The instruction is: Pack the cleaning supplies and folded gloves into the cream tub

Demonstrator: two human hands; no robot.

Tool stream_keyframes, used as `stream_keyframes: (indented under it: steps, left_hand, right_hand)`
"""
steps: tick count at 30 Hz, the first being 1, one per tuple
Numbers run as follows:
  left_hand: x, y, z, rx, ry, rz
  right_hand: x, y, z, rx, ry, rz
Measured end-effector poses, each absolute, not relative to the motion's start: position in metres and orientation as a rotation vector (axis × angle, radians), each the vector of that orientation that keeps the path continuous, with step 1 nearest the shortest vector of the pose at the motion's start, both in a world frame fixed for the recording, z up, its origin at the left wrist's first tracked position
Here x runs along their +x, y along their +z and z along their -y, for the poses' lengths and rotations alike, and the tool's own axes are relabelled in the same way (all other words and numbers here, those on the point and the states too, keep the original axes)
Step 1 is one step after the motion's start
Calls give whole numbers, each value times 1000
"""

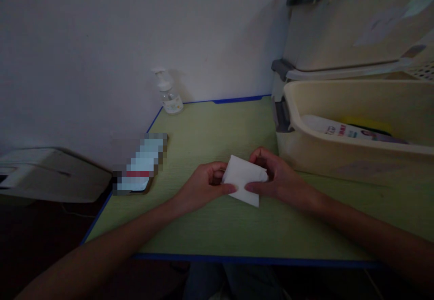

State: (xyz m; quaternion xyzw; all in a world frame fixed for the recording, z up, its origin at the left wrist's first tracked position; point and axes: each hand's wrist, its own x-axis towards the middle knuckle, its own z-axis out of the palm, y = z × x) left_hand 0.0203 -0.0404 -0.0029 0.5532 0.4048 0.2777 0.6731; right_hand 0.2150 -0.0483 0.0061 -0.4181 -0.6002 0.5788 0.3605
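Note:
A folded white tissue (243,178) is held up between my two hands, over the front middle of the green tabletop (210,133). My left hand (212,182) pinches its left edge, the thumb lying on the near face and the fingers curled behind. On the opposite side, my right hand (276,175) grips it with the thumb in front and the fingertips partly hidden behind it. The tissue looks like a small, slightly tilted square with a loose corner at the right.
A clear pump bottle (172,100) stands at the back left by the wall. A phone (140,164), its screen blurred, leans or lies at the left edge. On the right is a cream bin (339,155) holding a white packet (339,126) and something yellow. Stacked boxes (339,33) rise behind.

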Motion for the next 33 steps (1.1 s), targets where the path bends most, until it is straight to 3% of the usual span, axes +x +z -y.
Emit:
stream_keyframes:
  steps: [8,13,17,21,29,33]
  left_hand:
    - [18,3,41,1386,641,-932]
    - [14,5,45,1967,1139,-947]
    - [8,2,41,2354,1489,-540]
    - [6,3,39,2555,1494,-463]
    - [13,-5,39,2522,1438,-438]
    - [14,-10,37,2204,1292,-550]
  right_hand:
    - [214,6,48,-1008,1529,1525]
    - [213,2,44,-1019,1422,1477]
    - [212,-1,45,-901,1904,1173]
    - [212,-1,45,-812,2159,935]
    - [210,2,48,-952,1909,1102]
    - [209,2,49,-1005,1816,1174]
